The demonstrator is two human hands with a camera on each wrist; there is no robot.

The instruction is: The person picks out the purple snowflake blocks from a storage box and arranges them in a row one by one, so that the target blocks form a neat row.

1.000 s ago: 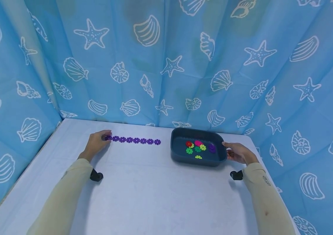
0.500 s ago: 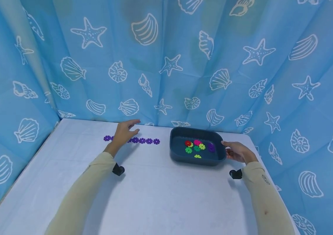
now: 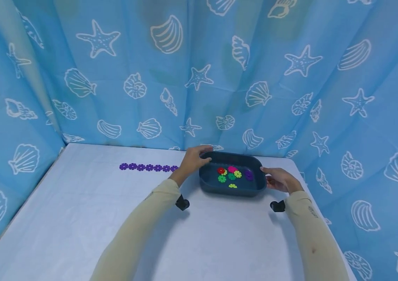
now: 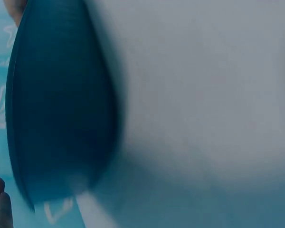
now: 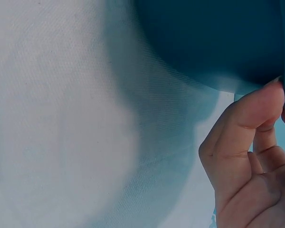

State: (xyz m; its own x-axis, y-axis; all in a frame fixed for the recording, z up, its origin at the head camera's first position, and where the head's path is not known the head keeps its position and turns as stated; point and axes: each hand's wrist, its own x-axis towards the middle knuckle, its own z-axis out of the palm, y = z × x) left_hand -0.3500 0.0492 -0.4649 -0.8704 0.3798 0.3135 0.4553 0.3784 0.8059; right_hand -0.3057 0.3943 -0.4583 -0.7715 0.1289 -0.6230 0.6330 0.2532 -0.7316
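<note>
A dark blue-grey plastic tray (image 3: 225, 190) stands on the table at the right of the middle. Inside it lie several small flower-shaped discs: a red one (image 3: 221, 170), a pink one, green and yellow ones, and purple ones (image 3: 249, 175) at the right end. My right hand (image 3: 280, 180) pinches the tray's right rim; in the right wrist view the thumb (image 5: 261, 107) presses the rim from one side. At the tray's left rim is my left hand (image 3: 192, 159), thumb and fingers spread. In the left wrist view its fingers (image 4: 4, 209) appear apart from the wall.
A straight row of purple flower discs (image 3: 149, 167) lies on the white tabletop (image 3: 79, 203), left of the tray; the left hand and wrist may hide its right end. Behind stands a blue curtain (image 3: 114, 89) with white shell prints.
My left hand has left the left end of the purple row and travelled right to the tray's left rim. My right hand keeps its hold on the tray. The head view has shifted slightly.
</note>
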